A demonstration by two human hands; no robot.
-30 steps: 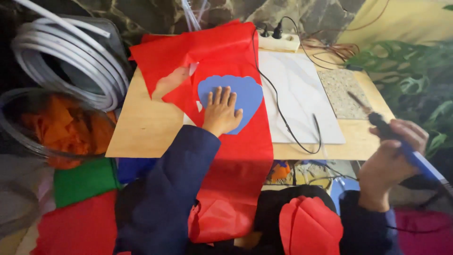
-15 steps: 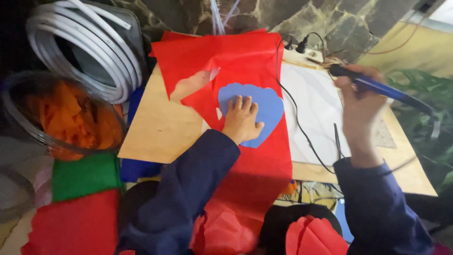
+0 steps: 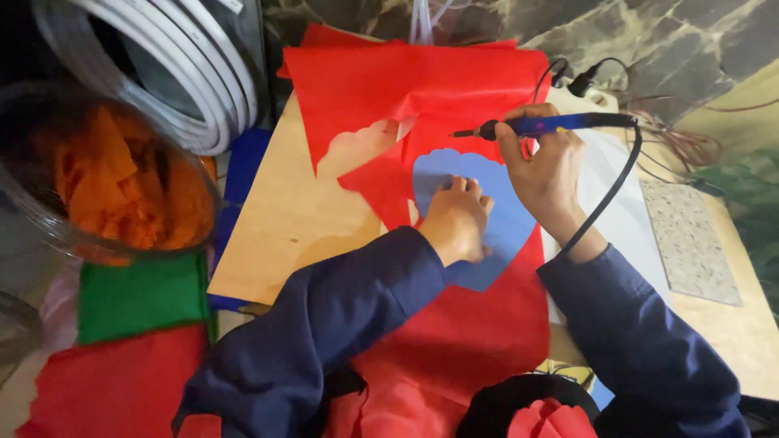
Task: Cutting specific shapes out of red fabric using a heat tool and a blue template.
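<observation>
While the wooden surface (image 3: 276, 235) is carrying a red cloth (image 3: 438, 105), the left hand (image 3: 456, 221) is pressing a blue paper shape (image 3: 507, 227) flat onto it, fingers spread, and the right hand (image 3: 545, 166) is gripping a blue corded pen tool (image 3: 544, 124), tip just above the shape.

Even, soft daylight, medium bright; no hard glare. Red fabric (image 3: 422, 89) saturated, slightly blown at top. Soft shadow under left hand (image 3: 456, 223) on blue shape (image 3: 507, 227). Left edge dark: glass jar (image 3: 105, 186) and hose coil (image 3: 170, 73) soft, curved by wide-angle distortion. Centre reasonably sharp, mild compression smear on sleeves.
</observation>
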